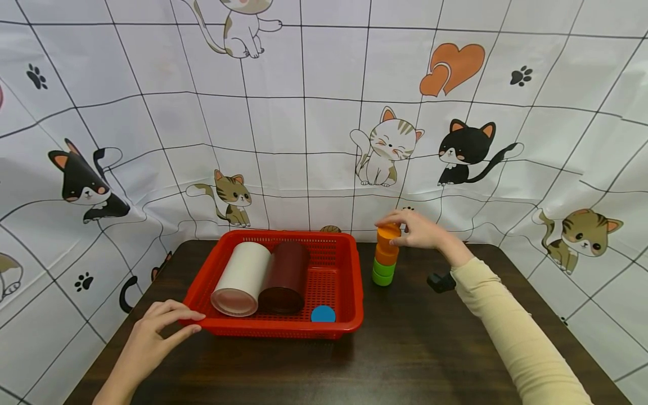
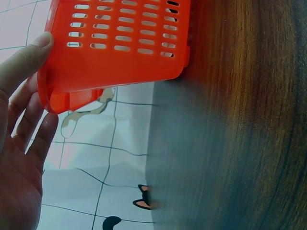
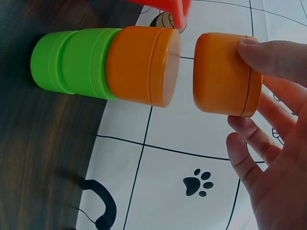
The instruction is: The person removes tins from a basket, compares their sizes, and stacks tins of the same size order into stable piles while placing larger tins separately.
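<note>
My right hand (image 1: pixel 420 230) pinches a small orange lidded jar (image 3: pixel 223 74) between thumb and fingers. In the right wrist view, a narrow gap parts it from a stack below. That stack has another orange jar (image 3: pixel 134 64) on top of two green jars (image 3: pixel 91 62), upright on the table beside the red basket. At the basket's near left corner, my left hand (image 1: pixel 152 332) holds the rim of the red plastic basket (image 1: pixel 283 326), thumb on one side and fingers on the other. A white cylinder (image 1: pixel 242 275), a dark brown cylinder (image 1: pixel 285 275) and a blue round-topped object (image 1: pixel 323 314) lie inside.
The dark wooden table (image 1: pixel 405 349) runs back to a white sheet (image 1: pixel 329 129) printed with cats and grid lines. A small black object (image 1: pixel 441 282) sits by the right forearm, partly hidden by the sleeve (image 1: pixel 511 332).
</note>
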Action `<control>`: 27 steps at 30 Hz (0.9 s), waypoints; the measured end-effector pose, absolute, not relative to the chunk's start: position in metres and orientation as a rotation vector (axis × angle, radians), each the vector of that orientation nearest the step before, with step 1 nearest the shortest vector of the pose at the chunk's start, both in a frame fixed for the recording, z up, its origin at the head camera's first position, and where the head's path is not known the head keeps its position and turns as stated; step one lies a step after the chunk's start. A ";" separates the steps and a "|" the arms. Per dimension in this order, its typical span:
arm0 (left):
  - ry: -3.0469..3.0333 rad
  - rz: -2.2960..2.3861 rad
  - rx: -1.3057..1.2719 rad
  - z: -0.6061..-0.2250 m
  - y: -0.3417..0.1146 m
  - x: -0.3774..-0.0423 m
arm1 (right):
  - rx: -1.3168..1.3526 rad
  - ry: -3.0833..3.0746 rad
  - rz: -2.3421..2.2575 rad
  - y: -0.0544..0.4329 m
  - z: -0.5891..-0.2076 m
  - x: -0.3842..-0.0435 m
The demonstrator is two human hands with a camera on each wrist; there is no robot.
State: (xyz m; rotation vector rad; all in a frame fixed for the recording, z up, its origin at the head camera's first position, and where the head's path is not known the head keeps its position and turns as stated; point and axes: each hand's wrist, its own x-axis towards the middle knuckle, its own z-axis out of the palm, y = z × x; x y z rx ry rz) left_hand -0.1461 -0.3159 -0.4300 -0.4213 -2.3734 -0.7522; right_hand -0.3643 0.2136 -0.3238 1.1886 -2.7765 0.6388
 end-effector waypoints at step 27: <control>-2.376 -0.749 -0.411 -0.430 -0.314 -0.146 | 1.161 -2.813 0.641 0.214 -0.333 -0.361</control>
